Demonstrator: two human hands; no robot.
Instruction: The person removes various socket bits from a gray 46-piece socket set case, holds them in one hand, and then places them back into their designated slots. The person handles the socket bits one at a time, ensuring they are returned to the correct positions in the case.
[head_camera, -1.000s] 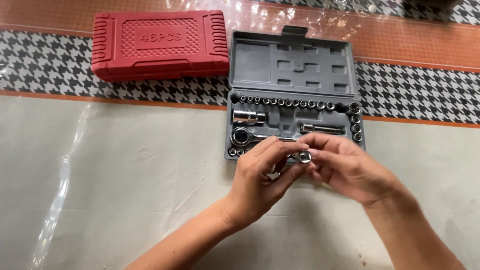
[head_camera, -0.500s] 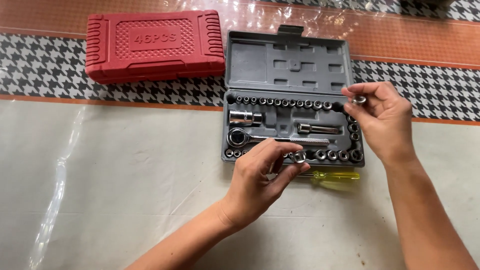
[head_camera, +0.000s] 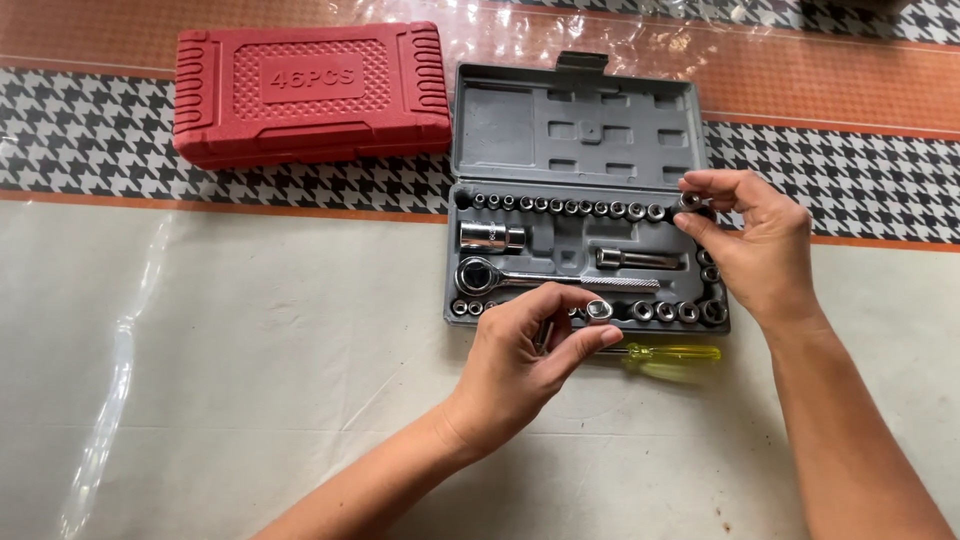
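Left hand: I see my left hand (head_camera: 530, 345) reaching in from below, wrist bent up, grip pinching a small socket (head_camera: 598, 309) at the near edge of the grey case (head_camera: 580, 130).
Right hand: my right hand (head_camera: 755, 250) comes in from the right, forearm angled up, fingertips pinching another socket (head_camera: 690, 200) at the far right end of the top row.
Case: open on the surface (head_camera: 250, 350), ratchet (head_camera: 540, 277) inside.
Nearby: yellow screwdriver (head_camera: 670, 353) just beside the case; red case (head_camera: 310, 95) shut, well apart.

Looking like a home work table: clear plastic sheet (head_camera: 150, 330) covering a houndstooth-and-orange patterned tablecloth (head_camera: 90, 130), open grey plastic socket-set case (head_camera: 575, 130) lying beside a closed red plastic tool case (head_camera: 310, 95).
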